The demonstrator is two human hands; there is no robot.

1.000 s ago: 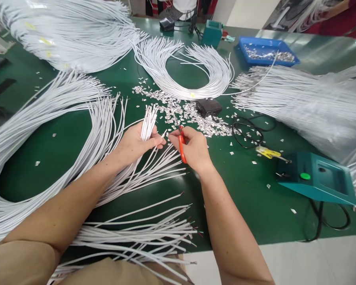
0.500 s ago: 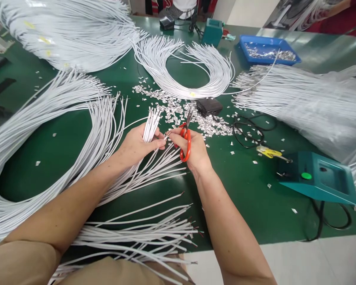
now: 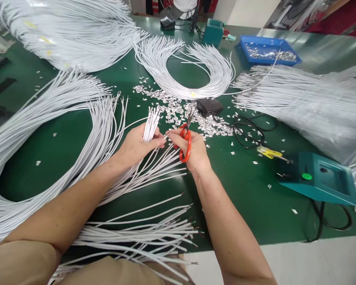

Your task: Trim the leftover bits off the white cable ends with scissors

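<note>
My left hand (image 3: pixel 139 144) is closed around a bunch of white cables (image 3: pixel 151 124), whose cut ends point up. Its thumb and forefinger pinch the tip of one cable. My right hand (image 3: pixel 195 150) has red-handled scissors (image 3: pixel 187 142) hooked on it, blades pointing away from me. The right fingertips meet that same cable tip, just beside the left thumb; the fine contact is too small to make out. Below the hands, more loose white cables (image 3: pixel 154 170) fan out, some with dark or reddish bared ends.
Small silvery scraps (image 3: pixel 178 109) litter the green table (image 3: pixel 240 213) around a black block (image 3: pixel 209 107). Cable coils (image 3: pixel 192 93) lie left and ahead. A teal machine (image 3: pixel 317 178) with yellow-handled pliers (image 3: pixel 268 152) is at right. A blue tray (image 3: pixel 268 61) holds scraps; a person (image 3: pixel 185 6) is beyond.
Very little differs. The scissors have tilted slightly in my right hand, and the fingertips of both hands remain together at the cable tip.
</note>
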